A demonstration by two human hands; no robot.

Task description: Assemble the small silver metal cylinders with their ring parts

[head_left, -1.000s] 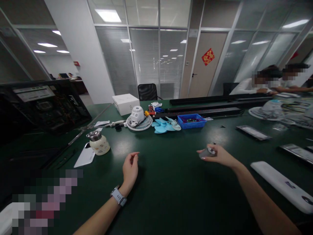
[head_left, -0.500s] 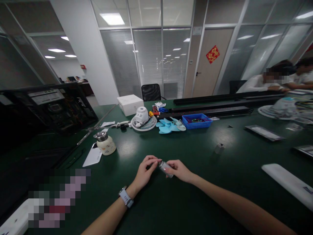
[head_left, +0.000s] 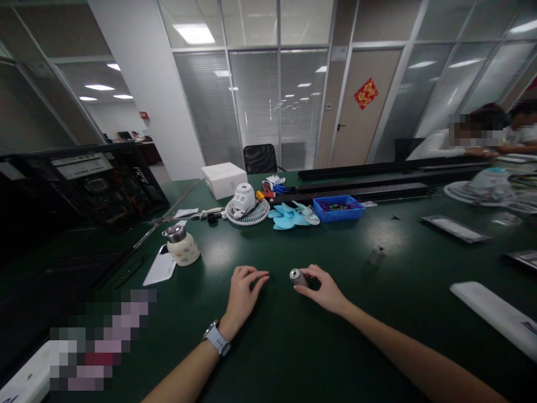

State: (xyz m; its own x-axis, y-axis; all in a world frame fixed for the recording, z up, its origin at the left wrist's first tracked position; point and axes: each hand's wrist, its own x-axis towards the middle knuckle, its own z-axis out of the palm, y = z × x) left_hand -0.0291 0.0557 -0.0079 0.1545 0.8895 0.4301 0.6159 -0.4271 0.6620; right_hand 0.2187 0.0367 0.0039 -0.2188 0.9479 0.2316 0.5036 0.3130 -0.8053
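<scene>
Grey cylinder point(head_left: 300, 279): is sitting in the right grip point(head_left: 327, 288) over the middle of the green bench point(head_left: 272, 358), its round end with a dark hole facing the camera; whether its base is touching the bench cannot be told.
Right grip: is holding the cylinder's sides between thumb and fingers, spread only to its width.
Left grip point(head_left: 243, 291): is hovering just beside the cylinder but apart from it, thumb and fingers slightly parted, holding nothing.
Gap between grips: is showing now, whereas half a second ago the left fingertips were meeting the cylinder's end; the cylinder is also pointing less toward the left grip and sitting slightly farther right.
Second cylinder point(head_left: 377, 257): is standing alone beyond the right grip, staying where it was half a second ago.
Blue tray point(head_left: 342, 215): is resting farther back, beside light-blue fan blades point(head_left: 286, 217).
Cream jar point(head_left: 183, 252): is standing left of the left grip, partly covering a white slab point(head_left: 159, 272).
</scene>
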